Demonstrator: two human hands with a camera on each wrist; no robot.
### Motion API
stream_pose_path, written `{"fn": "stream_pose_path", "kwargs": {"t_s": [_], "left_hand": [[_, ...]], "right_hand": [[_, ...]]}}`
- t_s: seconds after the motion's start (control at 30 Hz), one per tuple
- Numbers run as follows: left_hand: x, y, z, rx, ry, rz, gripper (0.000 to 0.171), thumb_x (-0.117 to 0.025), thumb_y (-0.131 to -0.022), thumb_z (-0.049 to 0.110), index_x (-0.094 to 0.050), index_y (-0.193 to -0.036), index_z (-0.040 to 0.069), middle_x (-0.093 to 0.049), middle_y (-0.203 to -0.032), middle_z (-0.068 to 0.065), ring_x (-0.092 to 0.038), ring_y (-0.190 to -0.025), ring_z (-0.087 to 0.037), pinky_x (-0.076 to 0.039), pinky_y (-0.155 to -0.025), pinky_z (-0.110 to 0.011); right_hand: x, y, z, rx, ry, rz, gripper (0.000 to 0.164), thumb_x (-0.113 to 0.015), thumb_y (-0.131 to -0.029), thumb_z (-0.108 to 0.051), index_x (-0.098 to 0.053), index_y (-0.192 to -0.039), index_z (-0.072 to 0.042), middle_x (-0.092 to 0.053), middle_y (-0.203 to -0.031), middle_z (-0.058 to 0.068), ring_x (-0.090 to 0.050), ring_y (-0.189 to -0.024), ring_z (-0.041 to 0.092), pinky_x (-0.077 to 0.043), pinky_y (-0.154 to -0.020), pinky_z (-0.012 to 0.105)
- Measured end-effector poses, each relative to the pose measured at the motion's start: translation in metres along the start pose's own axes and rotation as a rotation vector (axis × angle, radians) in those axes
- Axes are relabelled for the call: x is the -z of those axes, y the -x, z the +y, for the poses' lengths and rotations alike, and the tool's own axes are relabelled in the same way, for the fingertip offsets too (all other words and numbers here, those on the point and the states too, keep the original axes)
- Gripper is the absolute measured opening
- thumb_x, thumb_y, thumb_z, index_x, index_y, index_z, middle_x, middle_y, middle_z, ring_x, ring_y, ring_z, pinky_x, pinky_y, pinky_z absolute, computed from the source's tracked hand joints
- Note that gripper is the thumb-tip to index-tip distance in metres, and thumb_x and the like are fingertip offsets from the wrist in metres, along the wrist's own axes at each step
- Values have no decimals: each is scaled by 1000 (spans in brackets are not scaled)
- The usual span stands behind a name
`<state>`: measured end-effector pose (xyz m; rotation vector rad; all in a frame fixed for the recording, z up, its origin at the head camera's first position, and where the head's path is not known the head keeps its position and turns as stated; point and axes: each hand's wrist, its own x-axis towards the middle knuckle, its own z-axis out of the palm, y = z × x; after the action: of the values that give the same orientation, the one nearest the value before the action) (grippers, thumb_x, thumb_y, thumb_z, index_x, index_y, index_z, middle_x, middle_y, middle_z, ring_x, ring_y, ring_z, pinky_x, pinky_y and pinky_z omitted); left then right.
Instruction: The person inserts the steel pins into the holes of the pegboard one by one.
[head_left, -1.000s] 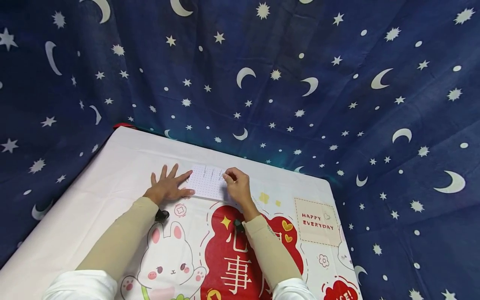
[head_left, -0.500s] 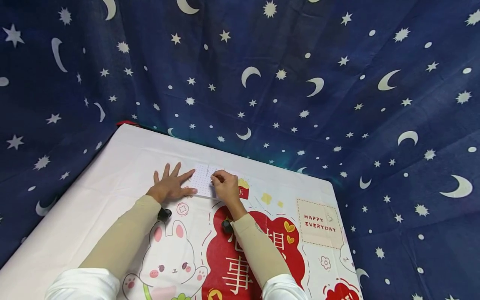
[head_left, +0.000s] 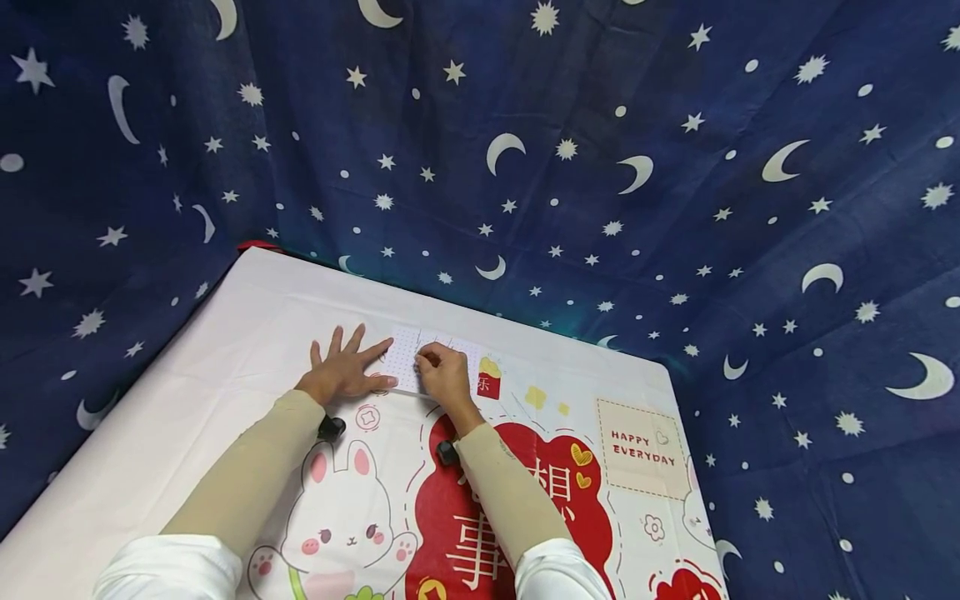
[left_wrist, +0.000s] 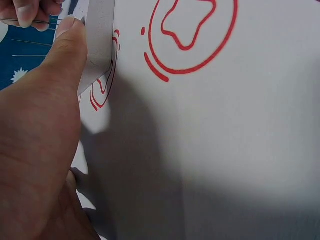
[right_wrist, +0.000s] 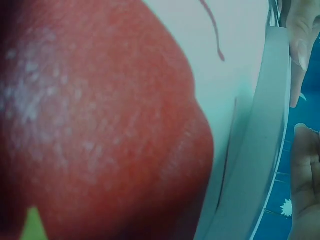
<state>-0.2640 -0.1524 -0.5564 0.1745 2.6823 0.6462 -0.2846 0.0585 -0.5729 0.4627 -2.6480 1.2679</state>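
Note:
A white slab (head_left: 402, 358) printed with a grid of small dots lies near the table's far side. Several thin needles (left_wrist: 32, 43) stand up from it, spaced apart. My left hand (head_left: 341, 373) lies with spread fingers at the slab's left edge, and its thumb (left_wrist: 70, 42) touches the slab in the left wrist view. Over the slab, my right hand (head_left: 446, 375) pinches a thin needle (left_wrist: 45, 22) between thumb and fingers, its tip low against the slab. In the right wrist view the right hand itself does not show clearly, but the slab's side (right_wrist: 270, 100) does.
The table (head_left: 270, 333) carries a white cloth printed with a rabbit (head_left: 345, 508), a red shape (head_left: 592, 467) and a beige panel (head_left: 645, 446). A dark blue curtain (head_left: 420, 125) with moons and stars hangs behind and along both sides.
My right hand has moved left across the slab, from its right part to near its middle, uncovering the slab's right end. The left hand stays in place. The head view has shifted slightly.

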Motion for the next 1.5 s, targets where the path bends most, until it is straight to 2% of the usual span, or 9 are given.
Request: {"fn": "stream_pose_path", "kwargs": {"t_s": [0.53, 0.97, 1.27, 1.5], "left_hand": [[-5, -8, -6, 14, 4, 0, 92, -57, -91, 76, -24, -166, 35, 1, -176, -21, 12, -160, -54, 8, -120, -80], [-5, -6, -5, 11, -27, 6, 89, -55, -94, 74, -23, -166, 34, 1, -176, -22, 11, -159, -55, 6, -119, -82], [-3, -6, -5, 9, -9, -2, 89, -55, -93, 75, -22, -166, 37, 2, -176, -20, 12, -160, -54, 8, -120, -81], [-3, -4, -2, 7, -11, -9, 89, -56, -94, 73, -22, -166, 34, 1, -176, -22, 12, -159, -55, 8, -119, -82]], "right_hand": [[-4, -3, 0, -18, 33, -46, 7, -72, -97, -7, -78, -99, -6, -79, -89, 8, -63, -77, 10, -54, -72, 20], [-7, -2, 2, 1, 48, -64, 7, -71, -96, -6, -78, -96, -5, -80, -89, 8, -62, -76, 9, -52, -71, 19], [-6, -5, 1, 37, 152, -80, 8, -72, -94, -7, -78, -89, -11, -79, -83, 3, -61, -72, 7, -50, -69, 17], [-6, -4, 1, 51, 178, -70, 10, -73, -92, -7, -77, -84, -12, -78, -79, 1, -59, -69, 6, -48, -65, 15]]}}
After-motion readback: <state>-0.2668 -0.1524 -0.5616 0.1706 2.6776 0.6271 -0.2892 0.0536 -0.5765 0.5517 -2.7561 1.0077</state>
